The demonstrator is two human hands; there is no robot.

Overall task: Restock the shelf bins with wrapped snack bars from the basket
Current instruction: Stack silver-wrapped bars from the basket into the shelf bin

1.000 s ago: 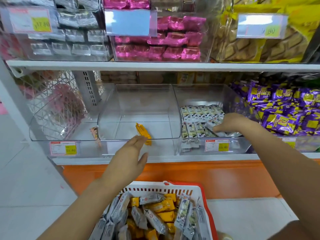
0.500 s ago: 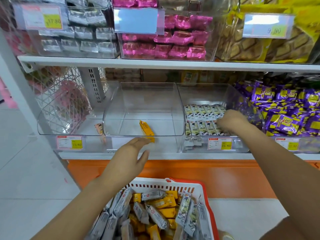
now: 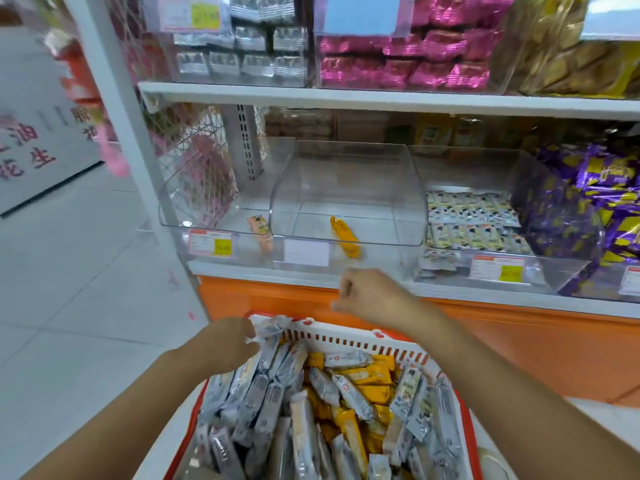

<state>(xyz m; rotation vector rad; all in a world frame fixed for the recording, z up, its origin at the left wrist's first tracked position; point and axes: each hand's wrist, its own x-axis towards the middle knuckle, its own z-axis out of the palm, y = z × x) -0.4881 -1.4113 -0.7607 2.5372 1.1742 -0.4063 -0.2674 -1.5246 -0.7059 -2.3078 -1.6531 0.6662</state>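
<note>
Picking fresh stock: L hand (image 3: 225, 348) sits at the basket's (image 3: 346, 336) far-left corner, fingers curled round the end of a silver bar (image 3: 273, 329) atop the pile. R hand (image 3: 370, 296) hovers just above the basket's far rim, fingers loosely curled; it's blurred, so can't tell if it holds anything. Other silver bars (image 3: 256, 393) fill the basket's left half, long axes near-to-far, far ends leaning a bit right. Yellow bars (image 3: 367, 374) mid-basket lie mostly crosswise. Beyond the far rim, a clear bin (image 3: 346, 188) holds one lone yellow bar (image 3: 344, 237), long axis approx front-to-back, near end angled right. Next, probably: lift the gripped bar clear w/o dragging neighbours, carry it past the far rim, lay it flat.
</note>
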